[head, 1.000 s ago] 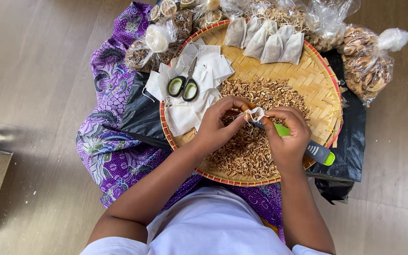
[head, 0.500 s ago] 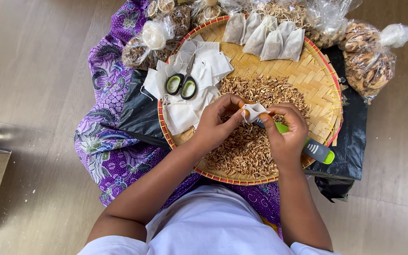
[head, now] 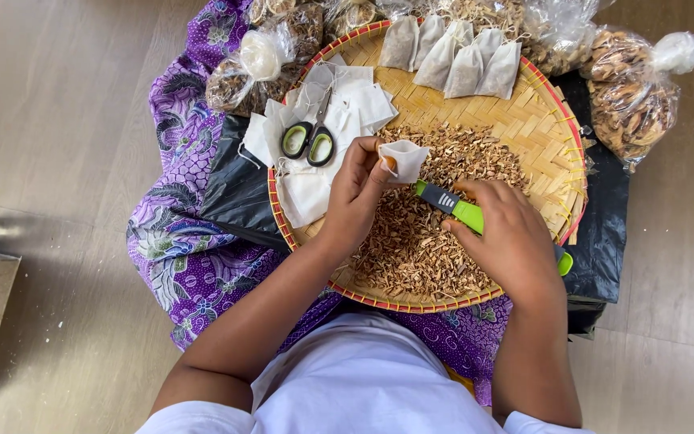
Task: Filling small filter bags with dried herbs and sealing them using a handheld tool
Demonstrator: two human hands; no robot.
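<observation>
Two hands are working over the round woven bamboo tray (head: 552, 128): the left hand (head: 359, 189) is pinching a small white cloth pouch (head: 405, 157) open, the right hand (head: 508, 237) is gripping a green-handled scoop (head: 463, 210). Tilting the pouch risks spilling dried brown herb pieces (head: 415, 249).

Woven bamboo tray (head: 524, 120), matt and ribbed, red-trimmed rim. Dry, rough wood chips (head: 419, 241) heaped on it. Thin, matt white fabric pouch (head: 405, 157), soft and creased. Smooth green-and-grey plastic scoop handle (head: 453, 206). Crinkled glossy clear plastic bags (head: 632, 88). Patterned purple cloth (head: 178, 241) underneath, glossy black plastic sheet (head: 234, 181), matt wooden floor (head: 58, 120).
</observation>
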